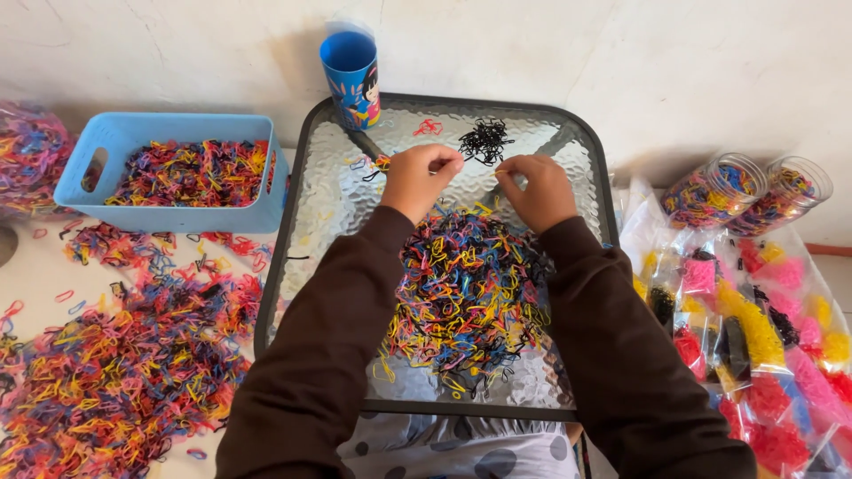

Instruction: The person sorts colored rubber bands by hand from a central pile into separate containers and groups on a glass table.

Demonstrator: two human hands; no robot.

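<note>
Both hands are held over the far half of the glass table (577, 266), just behind the mixed pile of coloured elastic bands (466, 288) at its middle. The left hand (419, 179) is curled, fingertips pinched together; what is pinched cannot be told. The right hand (535, 190) is likewise closed in a pinch. A small black heap (485, 140) is seen near the far edge, just beyond both hands.
</note>
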